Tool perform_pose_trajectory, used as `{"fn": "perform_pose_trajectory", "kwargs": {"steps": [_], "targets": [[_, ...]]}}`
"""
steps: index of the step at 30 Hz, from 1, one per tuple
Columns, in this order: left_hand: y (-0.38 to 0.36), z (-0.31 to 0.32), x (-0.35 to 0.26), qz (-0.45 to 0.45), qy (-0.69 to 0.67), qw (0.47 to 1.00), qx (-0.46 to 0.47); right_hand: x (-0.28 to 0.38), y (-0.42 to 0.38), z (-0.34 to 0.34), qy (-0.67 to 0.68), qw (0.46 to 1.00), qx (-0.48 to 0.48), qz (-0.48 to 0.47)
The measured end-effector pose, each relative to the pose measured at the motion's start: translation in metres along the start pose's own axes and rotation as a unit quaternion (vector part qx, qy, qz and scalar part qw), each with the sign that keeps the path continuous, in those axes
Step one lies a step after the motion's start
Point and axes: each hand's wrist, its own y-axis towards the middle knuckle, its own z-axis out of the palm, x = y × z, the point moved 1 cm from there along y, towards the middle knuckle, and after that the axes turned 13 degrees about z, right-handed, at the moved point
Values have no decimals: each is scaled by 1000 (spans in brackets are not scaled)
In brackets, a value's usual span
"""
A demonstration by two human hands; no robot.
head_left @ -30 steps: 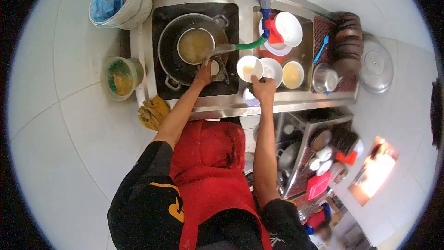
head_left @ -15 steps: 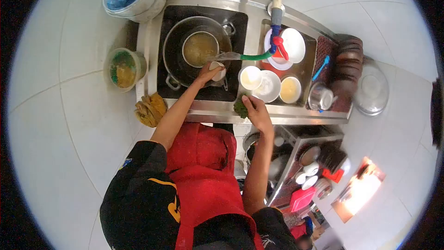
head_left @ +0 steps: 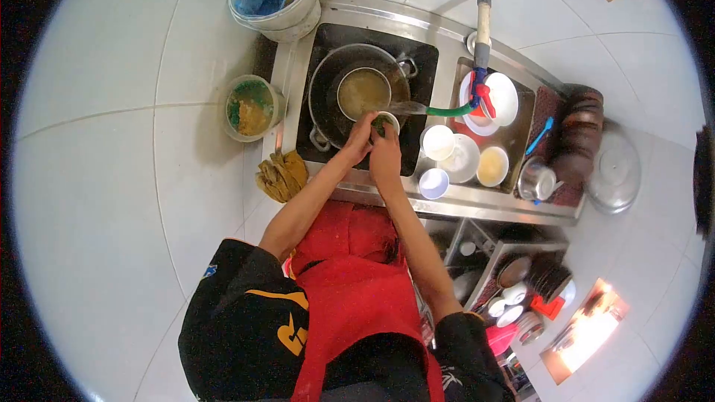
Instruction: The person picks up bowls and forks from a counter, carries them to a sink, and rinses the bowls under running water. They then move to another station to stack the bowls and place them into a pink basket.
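My left hand is closed on a small white bowl, tilted over the near side of the large pan. My right hand presses a green scouring pad into that bowl; its fingers are partly hidden inside. Within the pan stands a round metal pot of cloudy, yellowish water. Water runs toward it from a green hose on the tap with a red handle. To the right are several bowls, among them a small white one at the sink's front edge.
A tub with green and yellow contents and a brownish-yellow cloth lie left of the pan. Behind them stands a white bucket holding blue plastic. Dark stacked bowls, a metal pot and a large lid are at right.
My right hand has moved left from the sink's front edge, bringing the scouring pad into the bowl in my left hand. A small bowl now shows near where it was. The view has shifted.
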Motion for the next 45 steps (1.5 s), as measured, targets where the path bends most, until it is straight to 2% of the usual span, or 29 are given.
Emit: {"fn": "perform_pose_trajectory", "kwargs": {"steps": [1, 3, 4, 6, 7, 8, 10, 12, 14, 16, 17, 19, 21, 24, 25, 26, 28, 29, 32, 33, 34, 36, 37, 39, 40, 41, 42, 44, 45], "targets": [[1, -4, 5, -2, 2, 1000, 2, 0, 5, 0, 0, 1000, -1, 3], [6, -14, 16, -2, -83, 996, 16, 0, 29, 2, 88, 943, 260, 189], [5, -17, 15, -3, -81, 997, 16, -1, 35, 2, 90, 942, 260, 191], [-6, -17, -1, -50, -50, 996, -49, -6, 37, 8, 233, 948, 203, 70], [-9, -17, -5, -51, -50, 996, -49, -8, 32, 11, 175, 972, 158, -9], [-6, -19, -8, -31, -24, 998, -40, -3, 28, 10, 175, 972, 158, -8], [2, -21, -13, 8, 27, 999, -20, 9, 19, 11, -89, 993, 54, -59], [15, -25, 0, 52, 23, 998, 22, 12, 27, 13, -150, 981, 124, 1], [19, -22, 0, 99, 20, 993, 63, 8, 49, 14, -57, 931, 334, 135], [6, -13, -25, -35, -83, 996, -18, -1, 63, -1, -13, 923, 380, 57], [24, -20, -6, -15, -135, 991, -9, -3, 68, -8, 22, 897, 438, 44], [103, -53, 76, -44, -259, 948, 182, 23, 62, -13, 58, 864, 500, 21], [89, -48, 60, -13, -208, 969, 129, 71, 48, -36, 274, 863, 423, -32], [90, -24, 60, 8, -136, 987, 84, 157, 43, -46, 334, 881, 323, -91], [98, -21, 67, 6, -125, 989, 85, 171, 42, -39, 485, 762, 428, 26], [106, -18, 68, -13, -144, 985, 96, 186, 39, -37, 520, 787, 331, 25], [134, -25, 93, -19, -128, 988, 85, 179, 40, -37, 427, 895, 97, -85], [140, -25, 98, -19, -109, 992, 63, 165, 37, -36, 423, 897, 94, -83], [136, -9, 84, 4, 17, 1000, -19, 66, 29, 2, 455, 857, 214, 115], [122, 2, 52, 136, 266, 953, -53, 14, 29, 22, 278, 934, 171, 143], [123, 3, 47, 138, 266, 953, -46, -4, 35, 8, 165, 955, 161, 189], [140, -7, 64, -10, 22, 998, 65, -50, 46, 37, 109, 968, 119, 192], [193, -38, 126, -4, 36, 999, 16, -56, 57, 39, 144, 959, 55, 238], [155, -17, 74, 19, 92, 996, 5, -68, 71, 52, 178, 941, -11, 288], [138, -8, 53, 46, 147, 988, -9, -73, 79, 63, 443, 822, -38, 357], [136, -8, 55, 48, 90, 995, -14, -74, 87, 72, 669, 629, -63, 390], [140, -14, 61, 46, 93, 995, -9, -73, 91, 73, 670, 627, -69, 392], [148, -28, 76, 83, 73, 993, 31, -69, 97, 75, 689, 663, 40, 290], [153, -33, 84, 78, 75, 993, 37, -67, 96, 83, 686, 660, 32, 304]]}}
